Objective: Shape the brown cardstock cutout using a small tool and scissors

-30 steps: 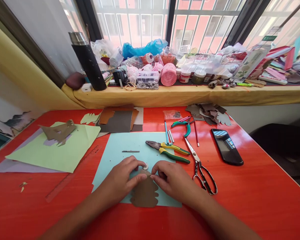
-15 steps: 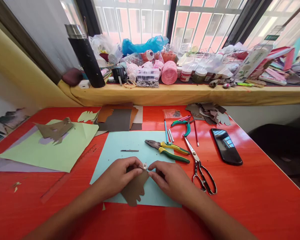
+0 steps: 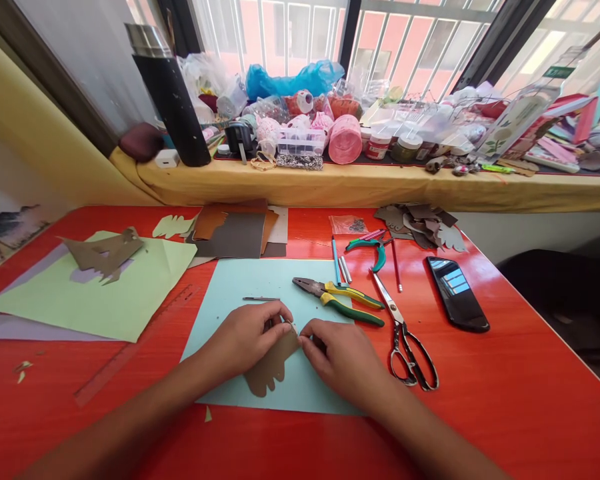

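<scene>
Between my two hands is a brown paper cutout [image 3: 270,369] with a wavy lower edge, over a light blue sheet [image 3: 220,287]. My left hand [image 3: 253,333] pinches its upper end between thumb and fingers. At the cutout's upper right corner, the thumb and index finger of my right hand [image 3: 343,350] are closed on its edge. A small pale thing shows at the left fingertips, mostly hidden. Combination pliers [image 3: 337,297] with yellow-green handles lie just beyond my right hand. A thin dark rod [image 3: 261,299] lies beyond my left.
Scissors [image 3: 400,333], teal-handled pliers [image 3: 370,248] and a black phone [image 3: 457,293] lie to the right. Green paper [image 3: 145,307] with a brown scrap [image 3: 105,253] is at left. Paper sheets [image 3: 240,233] and scraps [image 3: 425,223] lie at the back, below a cluttered windowsill [image 3: 190,183].
The small white round piece at the fingertips is now mostly covered by my left fingers. My left hand has shifted slightly right and up; the camera view has moved a little.
</scene>
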A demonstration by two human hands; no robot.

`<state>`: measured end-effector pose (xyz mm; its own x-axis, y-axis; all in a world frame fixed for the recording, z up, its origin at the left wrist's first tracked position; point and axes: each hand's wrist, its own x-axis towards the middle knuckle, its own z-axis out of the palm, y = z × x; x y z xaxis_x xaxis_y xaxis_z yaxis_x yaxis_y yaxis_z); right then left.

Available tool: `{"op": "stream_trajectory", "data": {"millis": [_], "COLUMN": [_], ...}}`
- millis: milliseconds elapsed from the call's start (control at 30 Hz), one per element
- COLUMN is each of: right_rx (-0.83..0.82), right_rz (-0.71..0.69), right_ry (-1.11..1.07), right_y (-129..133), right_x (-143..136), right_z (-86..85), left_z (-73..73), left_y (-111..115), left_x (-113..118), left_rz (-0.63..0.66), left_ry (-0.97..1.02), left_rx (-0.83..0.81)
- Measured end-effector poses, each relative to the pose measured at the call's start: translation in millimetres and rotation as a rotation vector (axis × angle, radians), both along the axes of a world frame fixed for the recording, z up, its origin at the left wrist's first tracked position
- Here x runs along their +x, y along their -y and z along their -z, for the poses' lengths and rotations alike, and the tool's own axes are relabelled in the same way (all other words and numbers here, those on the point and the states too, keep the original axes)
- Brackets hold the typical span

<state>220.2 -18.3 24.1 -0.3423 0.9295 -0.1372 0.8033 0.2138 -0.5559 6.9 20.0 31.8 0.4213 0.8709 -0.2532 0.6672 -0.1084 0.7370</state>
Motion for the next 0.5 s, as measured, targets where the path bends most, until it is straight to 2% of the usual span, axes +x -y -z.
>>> {"op": "stream_trajectory", "data": {"millis": [333, 500], "right_rx": [0.004, 0.007], "right_rz": [0.031, 0.038], "right_ry": [0.058, 0.066], "right_y": [-1.4, -1.4], "right_x": [-4.8, -6.4], "right_z": [1.1, 1.5], "left_z": [4.9, 2.3], "left_y": [-1.4, -1.8], "left_x": [-0.6, 0.5], "left_rz": [-0.011, 0.004], "left_ry": [-0.019, -0.051], "left_rx": [0.024, 0.031]}}
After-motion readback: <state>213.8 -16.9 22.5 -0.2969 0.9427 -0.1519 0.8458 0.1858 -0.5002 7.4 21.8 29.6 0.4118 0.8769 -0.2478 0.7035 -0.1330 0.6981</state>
